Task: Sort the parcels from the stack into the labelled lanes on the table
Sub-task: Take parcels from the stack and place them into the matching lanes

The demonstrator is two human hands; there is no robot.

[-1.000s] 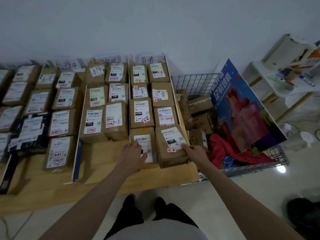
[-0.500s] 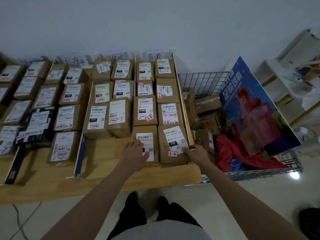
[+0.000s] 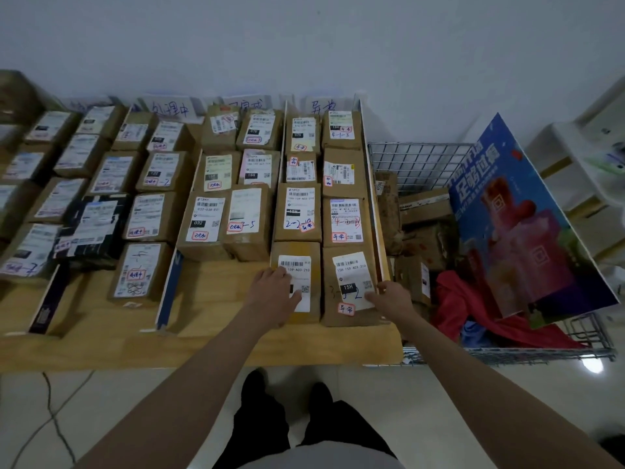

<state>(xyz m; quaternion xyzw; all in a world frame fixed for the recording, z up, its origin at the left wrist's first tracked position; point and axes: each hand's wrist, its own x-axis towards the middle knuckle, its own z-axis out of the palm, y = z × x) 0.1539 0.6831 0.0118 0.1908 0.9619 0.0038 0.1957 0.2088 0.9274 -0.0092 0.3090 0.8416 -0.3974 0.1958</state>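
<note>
Brown parcels with white labels fill several lanes on the wooden table (image 3: 209, 299); handwritten lane signs (image 3: 324, 104) stand at the back. In the rightmost lane, two parcels lie at the front. My left hand (image 3: 274, 296) rests flat on the left front parcel (image 3: 306, 252), fingers over its label. My right hand (image 3: 389, 297) grips the near right edge of the right front parcel (image 3: 341, 299), thumb on its label, beside the white lane divider (image 3: 373, 198).
A wire cart (image 3: 419, 160) right of the table holds more brown parcels (image 3: 422, 204), a red cloth (image 3: 473, 309) and a leaning blue poster board (image 3: 517, 225). White shelves (image 3: 575, 170) stand far right. A cable (image 3: 54, 418) lies on the floor.
The right front parcel has been straightened and slid back against its row. Both hands stay on the two front parcels. The view has shifted slightly.
</note>
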